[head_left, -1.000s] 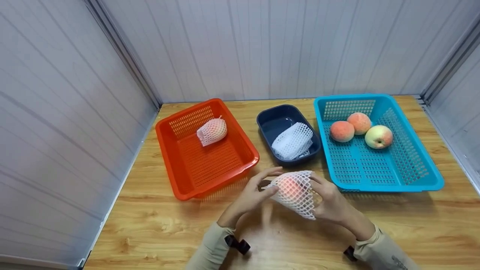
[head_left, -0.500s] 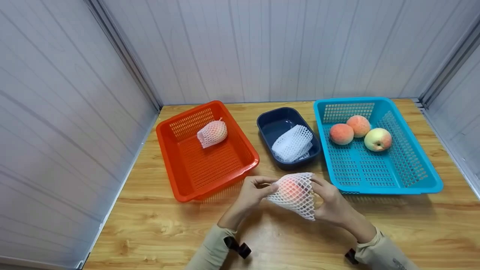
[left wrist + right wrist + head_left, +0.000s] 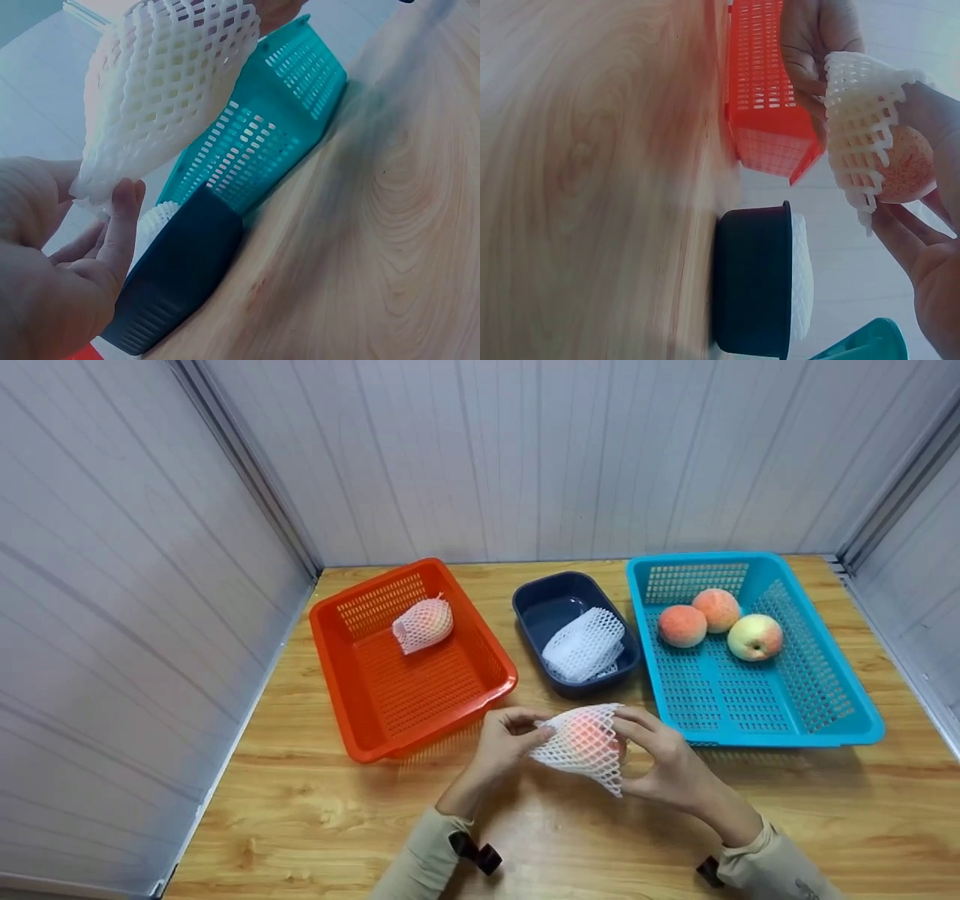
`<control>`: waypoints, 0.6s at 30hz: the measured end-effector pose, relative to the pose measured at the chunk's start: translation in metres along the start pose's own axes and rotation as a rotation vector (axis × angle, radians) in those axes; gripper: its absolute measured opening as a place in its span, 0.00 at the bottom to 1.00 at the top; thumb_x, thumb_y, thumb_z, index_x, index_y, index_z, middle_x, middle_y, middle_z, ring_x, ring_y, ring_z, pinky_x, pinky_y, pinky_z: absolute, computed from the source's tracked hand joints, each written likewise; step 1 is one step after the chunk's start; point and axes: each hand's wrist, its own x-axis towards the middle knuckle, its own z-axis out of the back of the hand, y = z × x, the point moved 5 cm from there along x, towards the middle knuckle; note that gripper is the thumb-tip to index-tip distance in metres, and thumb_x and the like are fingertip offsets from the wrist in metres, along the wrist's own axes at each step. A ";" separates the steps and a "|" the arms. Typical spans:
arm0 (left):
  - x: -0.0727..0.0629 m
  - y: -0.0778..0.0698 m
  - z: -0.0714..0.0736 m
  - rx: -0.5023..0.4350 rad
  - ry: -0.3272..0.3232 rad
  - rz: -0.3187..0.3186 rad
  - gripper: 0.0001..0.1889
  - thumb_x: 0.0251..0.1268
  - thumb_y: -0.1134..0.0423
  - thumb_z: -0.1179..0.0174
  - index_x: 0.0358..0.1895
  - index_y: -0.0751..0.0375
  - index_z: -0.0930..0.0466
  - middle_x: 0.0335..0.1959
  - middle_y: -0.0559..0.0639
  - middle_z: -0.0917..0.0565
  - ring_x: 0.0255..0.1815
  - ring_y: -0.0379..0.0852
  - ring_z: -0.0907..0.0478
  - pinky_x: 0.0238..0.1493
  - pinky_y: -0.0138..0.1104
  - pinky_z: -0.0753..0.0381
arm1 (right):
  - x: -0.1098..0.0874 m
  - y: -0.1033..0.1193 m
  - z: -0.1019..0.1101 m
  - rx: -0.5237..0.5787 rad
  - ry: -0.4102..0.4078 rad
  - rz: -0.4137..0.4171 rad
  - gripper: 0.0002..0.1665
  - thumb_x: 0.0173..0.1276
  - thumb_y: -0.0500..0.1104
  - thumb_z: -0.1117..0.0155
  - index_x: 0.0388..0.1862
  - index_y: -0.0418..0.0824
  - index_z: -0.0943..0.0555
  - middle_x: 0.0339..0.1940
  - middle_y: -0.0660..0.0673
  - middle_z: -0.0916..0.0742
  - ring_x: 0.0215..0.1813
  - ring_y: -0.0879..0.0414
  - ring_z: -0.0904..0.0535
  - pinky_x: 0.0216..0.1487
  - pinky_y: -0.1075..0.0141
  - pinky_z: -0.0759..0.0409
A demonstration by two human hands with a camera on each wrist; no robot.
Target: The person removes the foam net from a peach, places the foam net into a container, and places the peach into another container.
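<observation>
Above the table's front middle, a white foam fruit net (image 3: 570, 750) is stretched around a peach (image 3: 909, 169). My left hand (image 3: 501, 748) pinches the net's narrow gathered end between thumb and fingers. On the other side, my right hand (image 3: 671, 765) holds the wide mouth of the net, fingers on the upper edge and thumb at the lower one. Part of the peach's reddish skin sticks out of that mouth in the right wrist view. Through the mesh in the left wrist view, the peach looks pale yellow.
An orange-red basket (image 3: 341, 690) at left contains one netted peach (image 3: 424, 624). A dark blue bin (image 3: 536, 622) behind the hands holds white foam nets (image 3: 586, 645). Several bare peaches (image 3: 682, 626) lie in the blue basket (image 3: 772, 739) at right. Panel walls enclose the wooden table (image 3: 300, 810).
My left fingers have closed on the net's narrow end. The right hand has shifted slightly, and the net's mouth now sits a little further left, with more peach showing at it.
</observation>
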 end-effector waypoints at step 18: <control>-0.001 0.002 0.006 0.048 -0.035 0.027 0.11 0.53 0.79 0.35 0.41 0.80 0.18 0.32 0.59 0.14 0.28 0.40 0.23 0.31 0.27 0.24 | -0.009 0.003 0.016 0.004 -0.024 -0.064 0.46 0.31 0.33 0.20 0.57 0.33 0.22 0.55 0.35 0.20 0.55 0.45 0.23 0.58 0.73 0.30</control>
